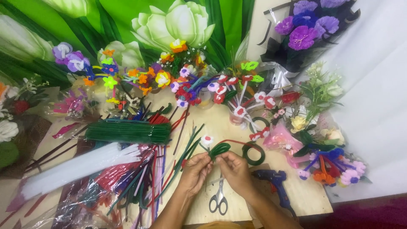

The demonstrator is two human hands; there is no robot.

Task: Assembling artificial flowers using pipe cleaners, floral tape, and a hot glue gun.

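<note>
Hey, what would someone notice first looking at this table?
Probably the two hands at the bottom centre, the left hand and right hand pinching a looped green pipe cleaner. Behind them stands a bright row of pipe-cleaner flowers, with purple flowers top right.

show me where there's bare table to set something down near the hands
Bare wood lies right of the glue gun, toward the table edge, and a small patch around the scissors. Left of the hands, pipe cleaners crowd everything.
</note>
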